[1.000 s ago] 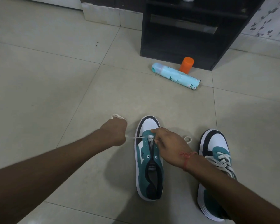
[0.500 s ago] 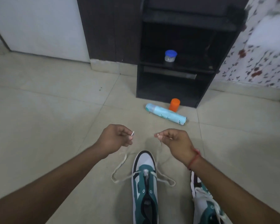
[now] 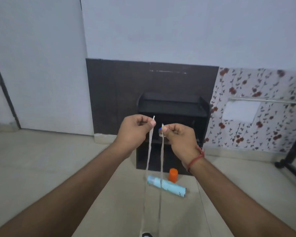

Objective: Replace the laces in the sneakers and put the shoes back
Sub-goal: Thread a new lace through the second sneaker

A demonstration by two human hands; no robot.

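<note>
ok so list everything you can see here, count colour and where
flat white shoelace: 1, both ends held up, strands hanging down
sneaker toe: 1, black and white, bottom edge
pale blue spray can: 1, lying on the floor
orange plastic cap: 1, upright behind the can
black wooden shelf unit: 1, against the wall
small blue-lidded jar: 1, on the shelf, partly hidden
red thread bracelet: 1, right wrist
left hand: pinches one lace tip
right hand: pinches the other

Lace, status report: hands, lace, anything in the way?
Left hand and right hand each pinch a lace end, raised level. Both strands hang taut to shoe. Nothing in the way.
</note>
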